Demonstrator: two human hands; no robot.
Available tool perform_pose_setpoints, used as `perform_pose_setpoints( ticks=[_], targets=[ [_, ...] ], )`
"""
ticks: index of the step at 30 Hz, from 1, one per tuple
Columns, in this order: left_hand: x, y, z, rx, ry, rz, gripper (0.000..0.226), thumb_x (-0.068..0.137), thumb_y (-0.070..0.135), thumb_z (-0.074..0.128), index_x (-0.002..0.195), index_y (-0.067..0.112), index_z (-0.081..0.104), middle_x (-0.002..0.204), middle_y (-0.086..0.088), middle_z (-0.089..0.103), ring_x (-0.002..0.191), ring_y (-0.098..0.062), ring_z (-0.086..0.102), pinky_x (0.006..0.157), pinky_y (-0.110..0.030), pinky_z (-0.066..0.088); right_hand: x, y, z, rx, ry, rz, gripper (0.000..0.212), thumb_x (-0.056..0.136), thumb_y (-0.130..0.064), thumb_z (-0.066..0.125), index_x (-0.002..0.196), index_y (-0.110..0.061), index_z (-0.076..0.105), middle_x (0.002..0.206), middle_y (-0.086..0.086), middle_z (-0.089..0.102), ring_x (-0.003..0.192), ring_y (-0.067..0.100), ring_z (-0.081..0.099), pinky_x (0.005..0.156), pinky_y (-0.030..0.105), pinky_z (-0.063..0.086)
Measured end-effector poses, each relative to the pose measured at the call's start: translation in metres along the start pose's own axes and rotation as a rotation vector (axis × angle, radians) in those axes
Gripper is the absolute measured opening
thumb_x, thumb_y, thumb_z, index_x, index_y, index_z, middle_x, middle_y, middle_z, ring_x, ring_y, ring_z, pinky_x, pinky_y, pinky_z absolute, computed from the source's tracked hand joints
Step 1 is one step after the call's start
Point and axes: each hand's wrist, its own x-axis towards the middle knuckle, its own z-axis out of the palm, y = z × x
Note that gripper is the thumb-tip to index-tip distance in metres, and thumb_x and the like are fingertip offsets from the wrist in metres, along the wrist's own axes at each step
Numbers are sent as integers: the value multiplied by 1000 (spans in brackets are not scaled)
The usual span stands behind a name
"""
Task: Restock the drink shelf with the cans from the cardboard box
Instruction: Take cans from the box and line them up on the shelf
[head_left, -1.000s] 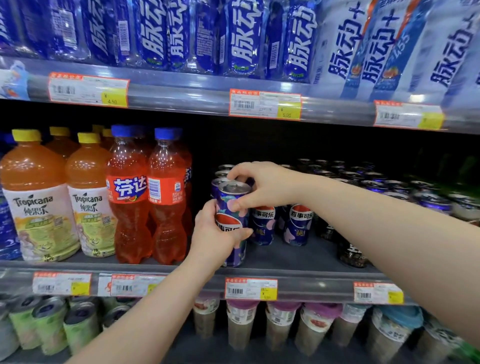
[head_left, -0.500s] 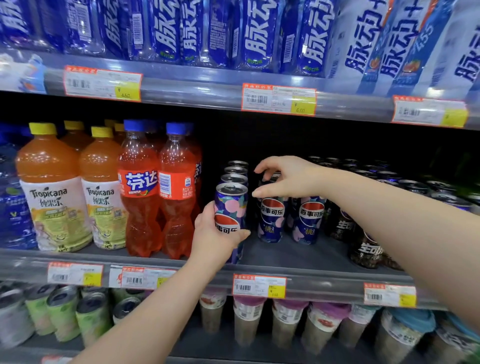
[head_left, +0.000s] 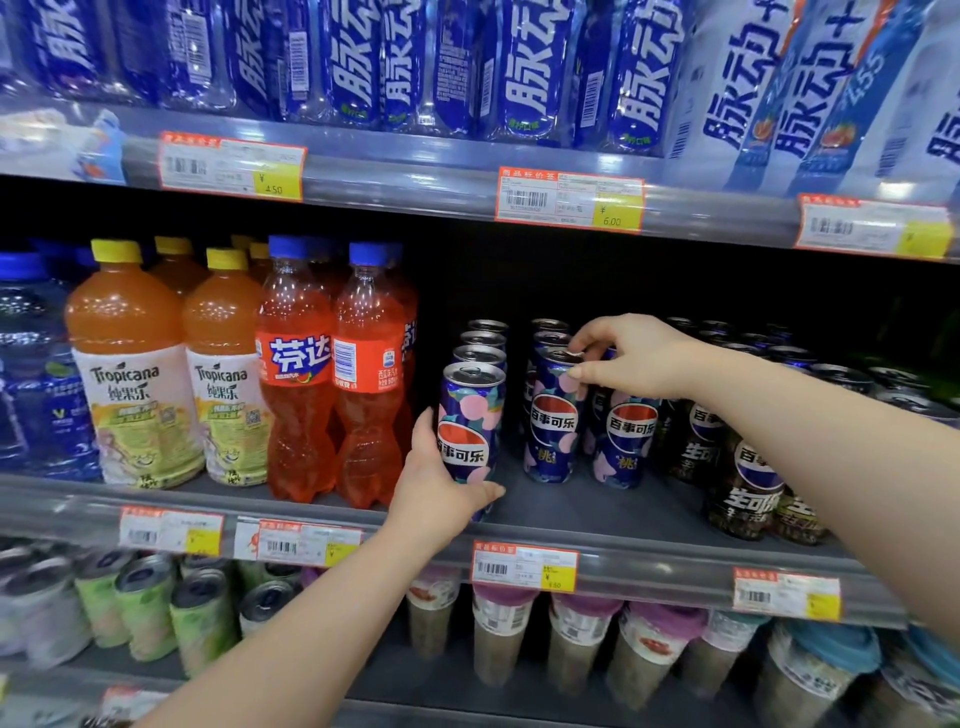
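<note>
On the middle drink shelf, beside orange soda bottles, the left hand wrapped the front peach cola can; the right hand pinched the neighbouring can's rim.

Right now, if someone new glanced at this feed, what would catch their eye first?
Probably the two hands on the middle shelf: the left hand wraps a blue peach-pattern can at the shelf's front edge, while the right hand pinches the top of the neighbouring can one row to the right. Next, the bright orange bottles standing left of the cans, and the wall of blue bottles on the shelf above.
</note>
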Motion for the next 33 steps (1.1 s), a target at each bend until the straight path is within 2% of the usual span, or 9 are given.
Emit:
perform_pose_setpoints(
  ticks=[3, 8, 11, 15, 17, 21, 25, 28, 33],
  targets=[
    [-1, 1, -1, 14, -1, -1, 101, 67, 11, 80, 145, 25, 16, 133, 1, 51, 107, -13, 51, 89, -26, 40, -8, 2, -4, -7, -5, -18, 44, 86, -34, 62, 126, -17, 53, 82, -14, 59, 74, -3, 52, 76, 22, 45],
    [-3, 6, 0, 65, 20, -21, 99, 67, 11, 79, 145, 22, 18, 134, -3, 51, 114, -20, 53, 94, -29, 41, -27, 8, -7, -7, -9, -39, 46, 85, -38, 61, 124, -16, 55, 92, -7, 61, 92, 14, 57, 88, 28, 48],
    [-9, 12, 1, 107, 86, -43, 107, 62, 15, 83, 146, 19, 17, 137, -8, 49, 121, -26, 51, 102, -37, 42, -38, 10, -5, 3, 7, -59, 37, 84, -36, 63, 116, -18, 59, 100, -2, 63, 86, 13, 56, 80, 24, 45],
    [-33, 24, -1, 201, 160, -28, 104, 63, 22, 83, 146, 14, 19, 141, -12, 42, 128, -26, 44, 105, -36, 38, -52, 11, 2, 66, -17, -114, 30, 85, -30, 64, 112, -19, 61, 85, -13, 60, 71, 4, 54, 77, 23, 44],
    [-49, 28, -5, 252, 183, -17, 98, 69, 27, 79, 146, 15, 20, 144, -11, 37, 131, -24, 39, 106, -34, 35, -59, 9, 11, 99, -30, -139, 30, 85, -31, 64, 113, -22, 60, 81, -16, 58, 73, 8, 57, 80, 28, 49],
    [-86, 18, -24, 370, 190, -50, 74, 78, 33, 70, 140, 16, 33, 141, -5, 41, 126, -19, 43, 103, -27, 34, -77, -10, 47, 105, -78, -227, 38, 85, -33, 62, 122, -22, 56, 102, -5, 58, 91, 15, 58, 90, 29, 48],
    [-122, -11, -65, 427, 158, -195, 60, 77, 37, 69, 127, 13, 47, 119, 1, 54, 102, -12, 57, 79, -17, 38, -98, -49, 86, 101, -187, -323, 41, 85, -37, 61, 124, -26, 54, 115, -4, 57, 99, 14, 58, 92, 30, 47],
    [-153, -36, -108, 522, 156, -315, 59, 80, 40, 64, 130, 13, 46, 128, -1, 51, 121, -19, 51, 90, -24, 39, -111, -85, 118, 28, -266, -400, 47, 87, -40, 58, 131, -27, 49, 132, -6, 51, 119, 13, 51, 102, 29, 40],
    [-223, -83, -194, 665, 199, -484, 57, 81, 44, 60, 129, 16, 47, 129, -5, 51, 119, -22, 50, 95, -30, 41, -131, -161, 182, 21, -402, -452, 53, 86, -48, 54, 134, -29, 44, 138, -6, 46, 126, 12, 46, 103, 26, 37]
  ],
)
